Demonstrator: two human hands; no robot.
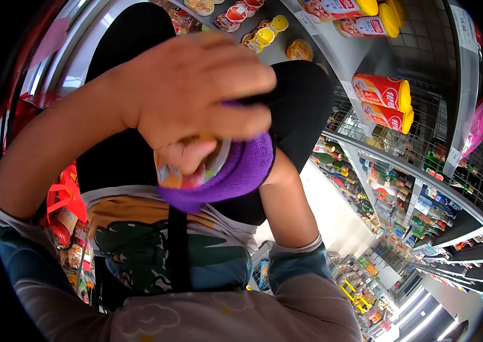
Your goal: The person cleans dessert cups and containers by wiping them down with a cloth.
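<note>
My left hand (201, 91) reaches across from the left, its fingers slightly blurred and bent over a small round container (168, 175) with a colourful label. The thumb presses against the container's near side. A purple towel (253, 162) curves around the container's right and lower side. Behind the towel is my right hand (274, 171); only its wrist edge shows, and its fingers are hidden by the cloth. Both hands are in front of my lap, above my black-clad legs (301, 108).
A shelf at the top holds small cups (264, 37) in strips. Red cans with yellow lids (387, 91) stand on shelves at upper right, beside wire mesh. Shelves of bottles (332, 157) line the right. Red packages (65, 199) are close on my left.
</note>
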